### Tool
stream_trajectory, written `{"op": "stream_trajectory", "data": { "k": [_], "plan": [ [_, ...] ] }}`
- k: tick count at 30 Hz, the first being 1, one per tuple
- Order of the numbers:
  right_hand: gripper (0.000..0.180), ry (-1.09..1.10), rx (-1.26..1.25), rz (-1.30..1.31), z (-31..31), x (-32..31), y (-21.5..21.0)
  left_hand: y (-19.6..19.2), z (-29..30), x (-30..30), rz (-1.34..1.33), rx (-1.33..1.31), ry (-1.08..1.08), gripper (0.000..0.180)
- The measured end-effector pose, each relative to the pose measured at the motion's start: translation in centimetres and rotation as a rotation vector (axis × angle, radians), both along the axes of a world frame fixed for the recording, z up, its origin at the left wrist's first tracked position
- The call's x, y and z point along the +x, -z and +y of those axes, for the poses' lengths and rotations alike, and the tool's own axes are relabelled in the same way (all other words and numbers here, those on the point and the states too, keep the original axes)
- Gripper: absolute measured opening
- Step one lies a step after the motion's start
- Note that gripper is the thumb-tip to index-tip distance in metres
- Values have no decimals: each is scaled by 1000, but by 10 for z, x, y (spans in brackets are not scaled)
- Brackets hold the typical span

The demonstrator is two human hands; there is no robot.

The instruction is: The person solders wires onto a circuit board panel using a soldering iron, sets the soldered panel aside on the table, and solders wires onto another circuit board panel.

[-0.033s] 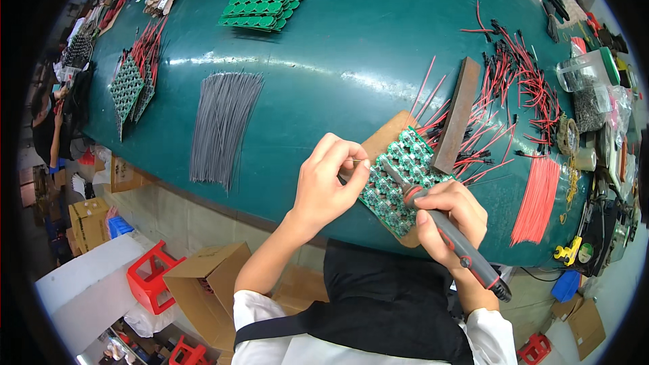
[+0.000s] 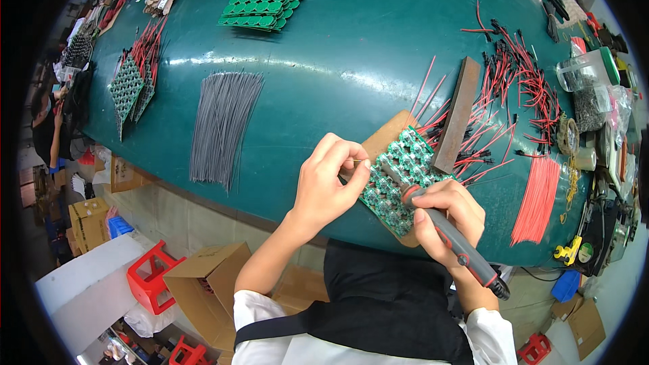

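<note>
From my remote seat I watch the left hand [image 2: 331,179], thumb and fingers pinched on a thin strand [image 2: 356,160], while the right hand [image 2: 449,220] is clamped around a grey-and-red soldering iron [image 2: 466,251]. Its tip points over the green circuit panel [image 2: 382,196], which lies on a brown backing [image 2: 385,136] at the desk's [image 2: 304,101] near edge, beside a rusty bar [image 2: 458,118]; whether it touches, I cannot tell.

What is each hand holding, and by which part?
Right hand: a grey soldering iron, gripped by the front of its handle. Left hand: apparently a thin strand, pinched; which part of it is unclear.
</note>
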State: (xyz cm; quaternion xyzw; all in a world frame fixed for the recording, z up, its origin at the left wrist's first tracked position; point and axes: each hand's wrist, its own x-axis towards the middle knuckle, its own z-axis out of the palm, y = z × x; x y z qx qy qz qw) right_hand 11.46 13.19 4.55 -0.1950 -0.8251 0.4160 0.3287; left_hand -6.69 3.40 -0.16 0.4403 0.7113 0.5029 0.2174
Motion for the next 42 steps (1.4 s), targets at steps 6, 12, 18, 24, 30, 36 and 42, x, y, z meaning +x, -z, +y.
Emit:
{"op": "stream_trajectory", "data": {
  "k": [6, 12, 18, 24, 30, 36, 42],
  "plan": [
    [19, -7, 31, 5, -4, -3, 1, 1, 0, 1, 50, -7, 18, 8],
    [19, 4, 73, 1, -4, -10, 2, 3, 1, 0, 127, 16, -2, 8],
    [19, 22, 60, 11, -2, -6, -3, 2, -11, -4, -4, -18, -97, 8],
    [20, -30, 8, 30, -17, -2, -3, 3, -29, -6, -67, 33, 25, 5],
    [20, -1, 5, -3, -26, -6, 3, 4, -26, -1, 44, 8, 2, 7],
    [20, -14, 48, -7, -26, -11, 3, 2, -23, 0, 126, -31, -6, 6],
    [21, 7, 46, -21, -24, -9, -1, 2, -28, 1, 68, -28, -105, 7]
  ]
}}
